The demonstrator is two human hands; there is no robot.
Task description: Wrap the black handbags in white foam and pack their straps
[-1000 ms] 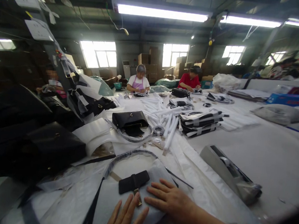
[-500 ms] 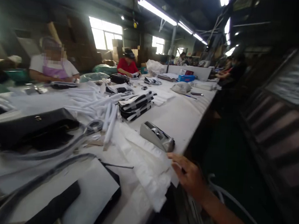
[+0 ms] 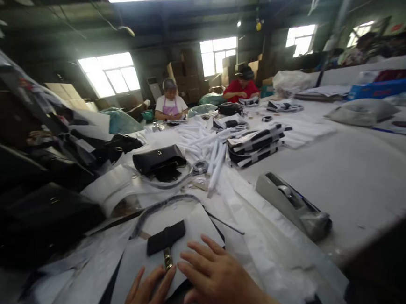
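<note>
In front of me lies a dark handbag with a white paper sheet (image 3: 135, 254) over it. A black flap tab (image 3: 166, 237) with a gold clasp (image 3: 168, 258) rests on the sheet, and the bag's curved handle (image 3: 145, 217) loops away behind. My left hand (image 3: 150, 290) is at the lower edge, fingers extended, its fingertips close to the clasp. To the right of the clasp, my right hand (image 3: 219, 277) lies with spread fingers on the white sheet. Neither hand grips anything that I can see.
A grey tape dispenser (image 3: 292, 203) stands to the right on white wrapping sheets (image 3: 269, 241). Beyond are white paper rolls (image 3: 217, 167), a black bag (image 3: 158, 160) and stacked black-and-white pieces (image 3: 256, 144). Dark bags (image 3: 50, 215) crowd the left. Two people sit across the table.
My view has swung left. My right hand has moved from the wrapping sheets by the tape dispenser onto the paper-covered handbag. My left hand's fingers now show beside the clasp.
</note>
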